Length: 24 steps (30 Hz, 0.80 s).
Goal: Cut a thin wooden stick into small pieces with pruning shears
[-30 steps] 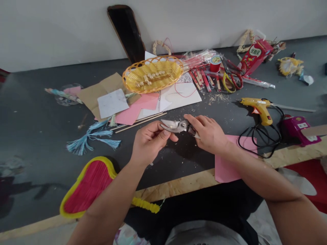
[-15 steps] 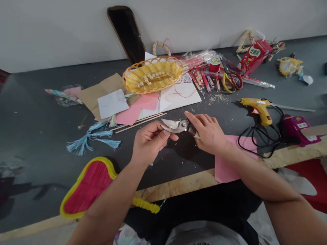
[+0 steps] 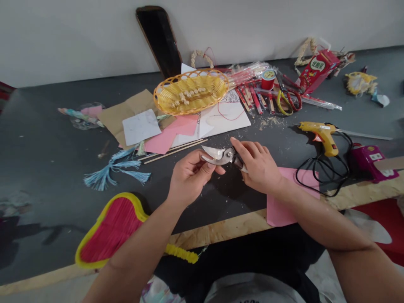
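The table (image 3: 38, 168) is dark grey and a bit scuffed, pushed against a pale wall (image 3: 78, 38), with a raw wood strip (image 3: 221, 227) along its near edge. At the left, a heart-shaped fan (image 3: 110, 229), red with a yellow border, lies partly under the person's left forearm, its yellow handle reaching past the edge. Above it is a blue tassel (image 3: 105, 174), then brown paper (image 3: 110, 118); a phone (image 3: 159, 40) leans on the wall. Thin sticks (image 3: 176, 151) lie below a yellow basket (image 3: 213, 90).

The left hand (image 3: 191, 176) has thumb and fingers bent together at the blade tips of the pruners (image 3: 222, 156); I can't tell what, if anything, they pinch. The pruners are held above the table between both hands, blades apart, their handles wrapped by the right hand (image 3: 260, 168). Pale crumbs (image 3: 268, 122) litter the grey beyond. A pink sheet (image 3: 277, 210) sits under the right forearm, overlapping the wood. Further right come scissors (image 3: 285, 113), a red carton (image 3: 318, 71) tilted near the wall, a yellow glue gun (image 3: 326, 134) and a purple box (image 3: 368, 160).
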Available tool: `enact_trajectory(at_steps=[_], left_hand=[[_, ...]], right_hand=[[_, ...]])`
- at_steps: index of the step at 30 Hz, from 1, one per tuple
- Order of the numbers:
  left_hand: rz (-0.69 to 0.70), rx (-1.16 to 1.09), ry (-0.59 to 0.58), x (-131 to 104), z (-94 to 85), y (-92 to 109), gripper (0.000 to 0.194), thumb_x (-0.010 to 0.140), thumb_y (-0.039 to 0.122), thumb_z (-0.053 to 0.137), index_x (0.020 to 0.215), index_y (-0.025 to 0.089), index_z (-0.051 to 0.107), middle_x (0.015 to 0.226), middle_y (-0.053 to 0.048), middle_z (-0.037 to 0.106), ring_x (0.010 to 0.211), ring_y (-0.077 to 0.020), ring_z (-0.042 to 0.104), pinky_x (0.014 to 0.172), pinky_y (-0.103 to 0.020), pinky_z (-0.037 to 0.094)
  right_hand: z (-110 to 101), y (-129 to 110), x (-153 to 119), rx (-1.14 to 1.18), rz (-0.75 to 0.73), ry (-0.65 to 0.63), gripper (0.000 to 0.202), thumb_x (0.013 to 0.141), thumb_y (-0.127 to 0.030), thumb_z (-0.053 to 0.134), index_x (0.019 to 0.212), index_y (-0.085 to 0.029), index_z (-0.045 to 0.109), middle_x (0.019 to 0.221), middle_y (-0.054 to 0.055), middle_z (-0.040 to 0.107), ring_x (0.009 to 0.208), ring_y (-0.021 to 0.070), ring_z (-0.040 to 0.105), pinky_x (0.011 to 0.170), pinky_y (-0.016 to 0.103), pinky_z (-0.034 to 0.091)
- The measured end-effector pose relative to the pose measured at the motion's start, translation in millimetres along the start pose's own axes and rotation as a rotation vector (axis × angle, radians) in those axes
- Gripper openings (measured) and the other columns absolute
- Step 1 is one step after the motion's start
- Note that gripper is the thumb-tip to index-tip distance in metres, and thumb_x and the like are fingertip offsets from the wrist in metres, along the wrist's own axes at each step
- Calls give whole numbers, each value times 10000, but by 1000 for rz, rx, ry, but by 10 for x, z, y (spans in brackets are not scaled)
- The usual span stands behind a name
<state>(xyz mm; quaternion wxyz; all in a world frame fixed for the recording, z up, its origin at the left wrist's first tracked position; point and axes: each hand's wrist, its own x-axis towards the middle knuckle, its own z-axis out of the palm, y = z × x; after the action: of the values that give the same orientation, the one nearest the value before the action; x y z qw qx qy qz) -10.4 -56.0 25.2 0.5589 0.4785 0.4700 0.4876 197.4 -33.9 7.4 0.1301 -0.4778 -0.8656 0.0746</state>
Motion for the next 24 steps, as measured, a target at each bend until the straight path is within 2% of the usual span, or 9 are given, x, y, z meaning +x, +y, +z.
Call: enact_trajectory(at_steps=[12, 16, 20, 24], left_hand=[[-26, -59, -38, 16, -40, -78, 251, 849, 415, 747, 826, 171, 690, 676, -43, 723, 413, -49, 357, 403, -219, 256], [-16, -7, -52, 13, -65, -26, 281, 828, 449, 759, 831, 173, 704, 618, -36, 702, 393, -55, 339, 396, -226, 243], [38, 98, -45, -35, -83, 45, 287, 819, 455, 768, 756, 179, 716, 612, -48, 703, 417, -76, 405, 415, -241, 277], [31, 47, -52, -27, -89, 38, 332, 806, 501, 768, 807, 172, 726, 642, -63, 719, 413, -70, 395, 406, -238, 280]], right_hand=[[-15, 2, 6, 33, 23, -56, 628, 868, -177, 464, 1491, -205, 386, 1173, 144, 615, 1039, 295, 575, 851, 419, 452], [-41, 27, 13, 71, -20, -70, 624, 870, -163, 470, 1487, -203, 388, 1194, 142, 626, 1029, 278, 588, 853, 404, 453], [-61, 19, -4, 96, -87, -118, 610, 856, -153, 489, 1463, -189, 437, 1134, 110, 670, 923, 240, 612, 818, 371, 452], [-70, -5, -10, 38, -113, -56, 654, 854, -153, 510, 1498, -208, 407, 1183, 107, 663, 1027, 261, 586, 829, 368, 429]])
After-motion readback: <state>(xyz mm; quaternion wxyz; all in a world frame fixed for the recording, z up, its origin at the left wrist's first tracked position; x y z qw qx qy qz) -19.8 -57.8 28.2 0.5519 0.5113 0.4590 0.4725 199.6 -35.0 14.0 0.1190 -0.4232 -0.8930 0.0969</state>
